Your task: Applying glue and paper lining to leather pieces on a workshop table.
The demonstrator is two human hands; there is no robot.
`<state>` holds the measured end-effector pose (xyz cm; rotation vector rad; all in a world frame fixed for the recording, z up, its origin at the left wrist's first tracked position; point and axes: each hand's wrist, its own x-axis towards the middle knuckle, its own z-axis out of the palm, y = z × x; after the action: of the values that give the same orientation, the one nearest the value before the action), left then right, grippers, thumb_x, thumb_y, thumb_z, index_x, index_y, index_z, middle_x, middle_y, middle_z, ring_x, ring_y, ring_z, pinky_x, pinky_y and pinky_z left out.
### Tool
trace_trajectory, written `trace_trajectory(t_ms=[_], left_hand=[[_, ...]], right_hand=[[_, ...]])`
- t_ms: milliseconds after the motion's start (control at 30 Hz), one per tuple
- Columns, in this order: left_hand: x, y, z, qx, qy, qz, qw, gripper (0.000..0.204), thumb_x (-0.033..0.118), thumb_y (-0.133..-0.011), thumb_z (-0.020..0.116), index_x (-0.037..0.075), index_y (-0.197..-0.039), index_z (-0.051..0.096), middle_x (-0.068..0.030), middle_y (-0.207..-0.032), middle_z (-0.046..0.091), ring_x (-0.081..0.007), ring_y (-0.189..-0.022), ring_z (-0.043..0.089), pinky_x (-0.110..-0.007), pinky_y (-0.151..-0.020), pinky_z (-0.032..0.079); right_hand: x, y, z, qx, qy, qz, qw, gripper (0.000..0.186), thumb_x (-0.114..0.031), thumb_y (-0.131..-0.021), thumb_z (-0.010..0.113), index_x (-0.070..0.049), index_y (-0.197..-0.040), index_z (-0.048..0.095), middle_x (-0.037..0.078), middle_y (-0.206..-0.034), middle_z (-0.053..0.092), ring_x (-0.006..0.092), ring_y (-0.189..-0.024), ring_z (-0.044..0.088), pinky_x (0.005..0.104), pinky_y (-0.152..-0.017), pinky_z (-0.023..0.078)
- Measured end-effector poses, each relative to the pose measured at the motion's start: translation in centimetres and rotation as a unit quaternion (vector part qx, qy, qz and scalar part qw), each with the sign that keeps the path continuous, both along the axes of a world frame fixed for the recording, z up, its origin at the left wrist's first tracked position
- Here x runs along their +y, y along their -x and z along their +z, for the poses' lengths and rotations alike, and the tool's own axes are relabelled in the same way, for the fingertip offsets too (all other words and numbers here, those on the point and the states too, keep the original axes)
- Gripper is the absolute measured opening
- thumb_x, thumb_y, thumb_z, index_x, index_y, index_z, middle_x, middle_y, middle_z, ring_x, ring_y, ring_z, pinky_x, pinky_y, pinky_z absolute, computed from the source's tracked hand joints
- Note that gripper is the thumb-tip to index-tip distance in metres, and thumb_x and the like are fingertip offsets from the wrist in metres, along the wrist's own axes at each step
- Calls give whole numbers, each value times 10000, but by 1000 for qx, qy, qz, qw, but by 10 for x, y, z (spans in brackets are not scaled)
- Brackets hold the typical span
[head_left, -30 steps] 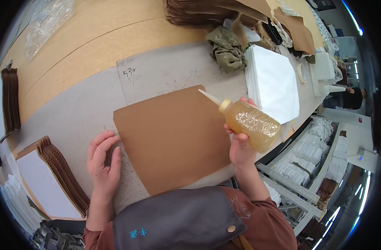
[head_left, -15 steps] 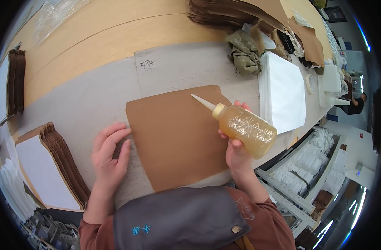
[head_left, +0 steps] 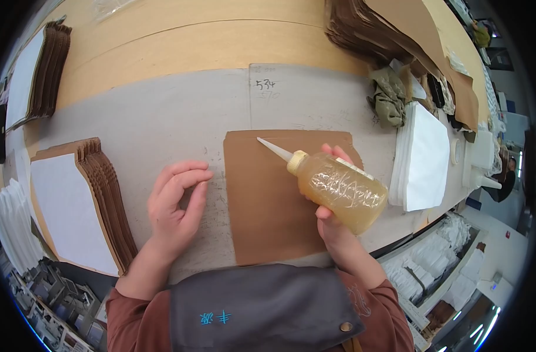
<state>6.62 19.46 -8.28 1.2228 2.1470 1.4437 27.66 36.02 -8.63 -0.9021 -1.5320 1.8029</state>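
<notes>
A brown paper sheet (head_left: 268, 223) lies on the grey work mat (head_left: 133, 111) in front of me. My right hand (head_left: 332, 226) grips a clear plastic bottle (head_left: 344, 193) of amber liquid, tilted over the sheet, its long pale nozzle (head_left: 272, 146) pointing toward the sheet's upper left part; whether the tip touches the paper I cannot tell. Just left of the sheet is my left hand (head_left: 177, 199), empty, fingers loosely curved and apart. Stacks of brown pieces with white tops (head_left: 71, 214) sit farther left, and a white stack (head_left: 420, 158) is right of the sheet.
Another stack (head_left: 27, 79) stands at the far left, brown sheets (head_left: 373, 29) at the back right, beside a crumpled olive cloth (head_left: 390, 94) and a tape roll (head_left: 455, 151). A shelf of white bundles (head_left: 426, 264) is below the right edge. A person (head_left: 505, 173) is in the background.
My view has turned, so the table's things appear farther right. The bottle's nozzle has swung from the sheet's top right corner toward its upper left. My left hand stays beside the sheet, similarly curved.
</notes>
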Motion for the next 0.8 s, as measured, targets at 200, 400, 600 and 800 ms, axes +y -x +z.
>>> trace_trajectory(t_ms=[200, 400, 600, 800], left_hand=[[0, 2, 1, -33, -17, 16, 999, 160, -68, -874, 657, 10, -1003, 708, -124, -1081, 686, -214, -931, 660, -311, -796, 540], [0, 2, 0, -47, -24, 6, 999, 162, -67, -875, 660, 14, -1008, 707, -120, -1083, 687, -208, -940, 661, -303, -793, 540], [-1, 2, 0, -45, -22, 4, 999, 173, -75, -873, 659, 15, -1013, 704, -120, -1086, 685, -210, -941, 662, -302, -792, 540], [-1, 2, -2, -48, -21, 2, 999, 177, -77, -872, 660, 16, -1017, 700, -117, -1086, 684, -200, -929, 661, -294, -785, 538]], right_hand=[[-1, 16, -3, 6, -41, 61, 997, 1066, -462, -702, 906, -4, -1500, 367, 178, -1494, 462, 263, -1370, 469, 392, -1110, 428], [10, 27, -8, 29, -112, 134, 984, 1075, -411, -677, 938, -4, -1497, 376, 152, -1479, 488, 248, -1339, 500, 377, -1100, 437], [30, 31, 1, 20, -73, 198, 977, 1072, -357, -629, 975, -5, -1476, 421, 123, -1454, 518, 209, -1318, 514, 341, -1089, 443], [44, 41, 3, 49, -120, 211, 969, 1063, -318, -620, 984, 5, -1468, 431, 113, -1427, 548, 188, -1286, 539, 328, -1066, 463]])
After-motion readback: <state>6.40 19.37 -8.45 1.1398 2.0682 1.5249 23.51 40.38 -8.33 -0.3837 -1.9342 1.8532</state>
